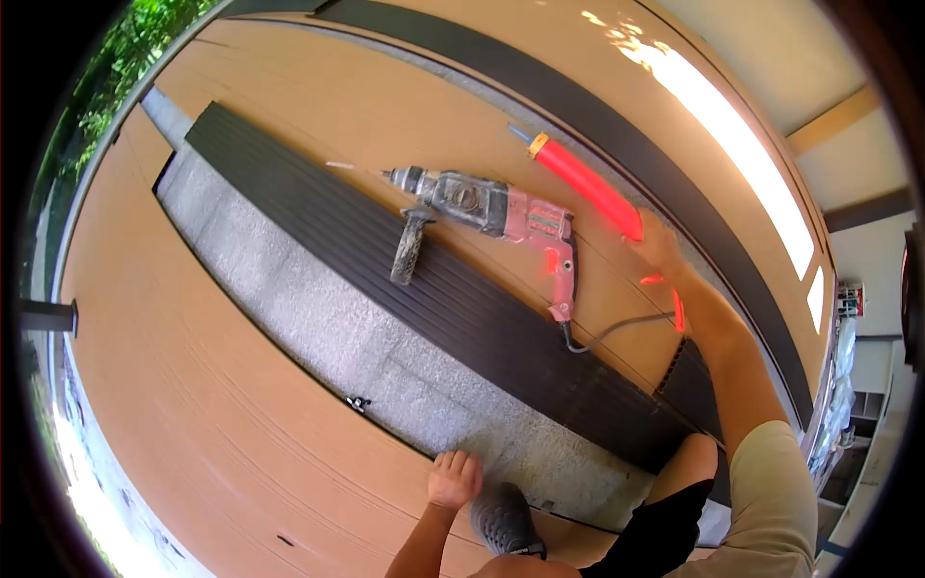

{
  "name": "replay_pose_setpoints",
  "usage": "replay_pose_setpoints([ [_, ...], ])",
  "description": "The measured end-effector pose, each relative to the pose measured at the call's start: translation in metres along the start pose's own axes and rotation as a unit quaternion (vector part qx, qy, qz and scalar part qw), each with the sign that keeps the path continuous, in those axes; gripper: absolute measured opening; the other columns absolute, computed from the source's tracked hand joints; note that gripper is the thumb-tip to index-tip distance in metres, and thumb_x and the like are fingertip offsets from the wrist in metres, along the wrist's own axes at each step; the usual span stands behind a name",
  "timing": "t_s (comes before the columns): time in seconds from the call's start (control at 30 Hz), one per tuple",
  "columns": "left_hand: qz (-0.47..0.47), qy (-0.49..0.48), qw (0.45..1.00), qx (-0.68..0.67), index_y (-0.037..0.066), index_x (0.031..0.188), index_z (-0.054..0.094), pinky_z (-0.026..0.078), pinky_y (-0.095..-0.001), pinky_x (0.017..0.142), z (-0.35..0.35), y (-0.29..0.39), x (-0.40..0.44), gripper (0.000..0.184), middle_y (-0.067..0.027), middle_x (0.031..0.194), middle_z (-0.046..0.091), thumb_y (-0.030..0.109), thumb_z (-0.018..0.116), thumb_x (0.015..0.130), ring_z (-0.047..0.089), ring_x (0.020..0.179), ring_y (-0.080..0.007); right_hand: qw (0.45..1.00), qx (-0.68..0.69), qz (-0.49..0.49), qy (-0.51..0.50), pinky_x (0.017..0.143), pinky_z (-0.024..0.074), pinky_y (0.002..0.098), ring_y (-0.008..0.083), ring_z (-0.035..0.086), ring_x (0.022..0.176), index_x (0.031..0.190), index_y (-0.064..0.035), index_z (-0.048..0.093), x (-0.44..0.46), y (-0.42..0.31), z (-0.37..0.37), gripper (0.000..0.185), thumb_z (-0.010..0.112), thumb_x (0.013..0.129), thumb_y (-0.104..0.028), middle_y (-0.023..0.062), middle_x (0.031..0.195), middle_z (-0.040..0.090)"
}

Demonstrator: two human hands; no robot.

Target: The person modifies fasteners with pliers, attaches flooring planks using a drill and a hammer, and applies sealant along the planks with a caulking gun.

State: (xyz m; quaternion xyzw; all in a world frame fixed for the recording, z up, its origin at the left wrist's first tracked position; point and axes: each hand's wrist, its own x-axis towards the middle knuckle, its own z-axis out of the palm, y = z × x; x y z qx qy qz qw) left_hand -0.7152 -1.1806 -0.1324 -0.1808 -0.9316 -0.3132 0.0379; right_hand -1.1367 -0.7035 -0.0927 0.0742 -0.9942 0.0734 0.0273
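Observation:
My right hand is wrapped round the rear end of a caulking gun. The caulking gun has a red barrel, a yellow collar and a thin blue nozzle pointing to the upper left; part of its red trigger handle shows below my wrist. My left hand is curled into a fist, resting at the edge of the tan boards beside the grey strip, with nothing visible in it. Between the hands lies a red and black rotary hammer drill with a bit fitted, its side handle over a dark ribbed board.
Tan deck boards flank an exposed grey concrete strip. On its edge sits a small black metal clip. The drill's cord runs right under my arm. My shoe is near my left hand.

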Motion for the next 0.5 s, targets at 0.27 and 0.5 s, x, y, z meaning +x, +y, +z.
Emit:
replay_pose_setpoints([
  [0.27, -0.024, 0.012, 1.0, -0.015, 0.004, 0.097, 0.066, 0.05, -0.0398, 0.079, -0.01, 0.004, 0.004, 0.017, -0.0092, 0.088, 0.057, 0.011, 0.071, 0.083, 0.06, 0.086, -0.0281, 0.993, -0.069, -0.015, -0.098, 0.101, 0.0496, 0.0535, 0.0458, 0.058, 0.12, 0.132, 0.0007, 0.059, 0.009, -0.004, -0.011, 0.063, 0.08, 0.089, -0.041, 0.0263, 0.126, 0.065],
  [0.5, -0.018, 0.021, 0.999, -0.033, 0.006, 0.093, 0.064, 0.05, -0.0424, 0.079, -0.013, 0.007, -0.001, 0.013, -0.0105, 0.086, 0.056, 0.009, 0.07, 0.083, 0.06, 0.086, -0.0301, 0.987, -0.144, 0.003, -0.079, 0.101, 0.0504, 0.0532, 0.0442, 0.061, 0.123, 0.137, 0.0034, 0.057, -0.049, -0.022, -0.056, 0.062, 0.078, 0.092, -0.034, 0.027, 0.124, 0.066],
])
